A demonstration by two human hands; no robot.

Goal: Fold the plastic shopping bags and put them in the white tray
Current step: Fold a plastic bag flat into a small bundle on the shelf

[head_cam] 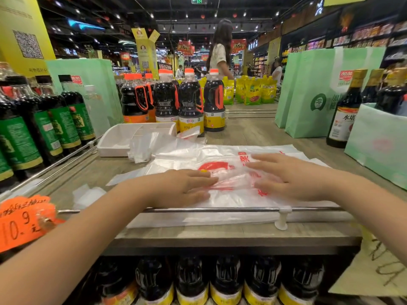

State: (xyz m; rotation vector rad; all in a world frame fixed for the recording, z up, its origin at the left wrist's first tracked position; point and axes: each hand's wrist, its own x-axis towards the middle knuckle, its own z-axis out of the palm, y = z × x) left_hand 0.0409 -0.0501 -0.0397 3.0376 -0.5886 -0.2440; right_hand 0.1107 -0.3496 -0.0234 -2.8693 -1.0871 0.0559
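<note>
Pressing down on a clear plastic bag [222, 154] with red print, both hands lie palm-down with straight fingers and grip nothing. The left hand [185, 186] points right and the right hand [293, 177], its fingers spread, points left. Their fingertips are near each other, with a wrinkled ridge of plastic between them. The bag is spread flat on a wooden shelf [248, 130], and its near edge runs under a metal rail [220, 209] at the shelf's front. The white tray [116, 138] sits on the shelf behind and to the left of the bag, and a small heap of folded plastic [141, 149] lies against its right end, partly over the rim. More loose plastic [190, 132] lies just behind the tray's far right corner. Dark bottles [190, 102] with orange caps stand behind the tray, and green-labelled bottles [63, 119] line the left side. Pale green paper bags [312, 91] stand at the right. An orange price tag [22, 221] hangs at the lower left.
</note>
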